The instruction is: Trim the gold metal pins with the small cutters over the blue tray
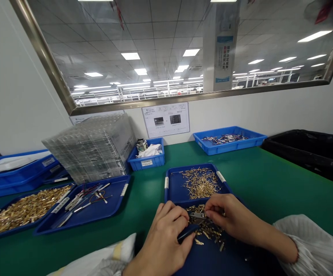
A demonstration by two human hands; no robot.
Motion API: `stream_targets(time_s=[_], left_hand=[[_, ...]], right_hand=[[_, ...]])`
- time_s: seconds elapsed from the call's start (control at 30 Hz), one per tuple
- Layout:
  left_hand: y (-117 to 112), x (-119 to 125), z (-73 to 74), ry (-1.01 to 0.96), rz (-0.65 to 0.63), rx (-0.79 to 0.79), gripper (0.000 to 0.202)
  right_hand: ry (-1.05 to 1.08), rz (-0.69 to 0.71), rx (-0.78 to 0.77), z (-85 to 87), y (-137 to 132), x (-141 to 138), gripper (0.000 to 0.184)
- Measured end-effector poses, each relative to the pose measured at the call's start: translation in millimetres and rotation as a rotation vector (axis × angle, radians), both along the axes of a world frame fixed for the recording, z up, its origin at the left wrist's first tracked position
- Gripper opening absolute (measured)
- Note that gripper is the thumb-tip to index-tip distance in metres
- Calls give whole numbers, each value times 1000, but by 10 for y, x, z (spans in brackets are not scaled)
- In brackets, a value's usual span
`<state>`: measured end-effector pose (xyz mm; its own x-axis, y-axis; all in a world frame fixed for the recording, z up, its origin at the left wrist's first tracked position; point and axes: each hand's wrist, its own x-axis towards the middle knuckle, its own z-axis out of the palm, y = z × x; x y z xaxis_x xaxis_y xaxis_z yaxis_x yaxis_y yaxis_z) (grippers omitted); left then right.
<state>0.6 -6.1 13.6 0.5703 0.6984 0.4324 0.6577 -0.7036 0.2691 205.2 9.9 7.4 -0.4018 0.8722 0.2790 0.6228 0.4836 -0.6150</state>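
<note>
My left hand [166,234] is closed around small pliers [193,222] with dark handles, jaws pointing right. My right hand [229,216] is pinched on a small gold metal part at the pliers' jaws; the part itself is mostly hidden by my fingers. Both hands hover over the near blue tray [212,257], where several loose gold pins [209,232] lie. Just beyond it sits another blue tray [173,188] holding a heap of gold pins [200,182].
On the left stand a blue tray of tools and wires [111,203], a tray of gold parts [22,211] and a stack of clear plastic trays [91,149]. Behind are a small blue bin [147,161], a far blue tray [229,140] and a black-lined bin [310,153].
</note>
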Motion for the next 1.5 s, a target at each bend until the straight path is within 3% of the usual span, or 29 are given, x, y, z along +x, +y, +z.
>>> stream_targets(time_s=[0.57,0.9,1.1,1.27,1.5], left_hand=[[12,12,3,-64,-14,40,8],[-4,8,28,-206,-77,108,7],[25,14,-12,-361,-56,-19,11],[29,-9,-10,-272,-98,-104,14],[11,-29,17,-89,-177,14,6]], right_hand=[[22,37,14,-33,2,14,17],[211,14,59,103,-28,-4,17],[400,63,-166,131,3,32,14],[135,116,-29,128,-46,54,17],[-163,133,191,77,-67,54,12]])
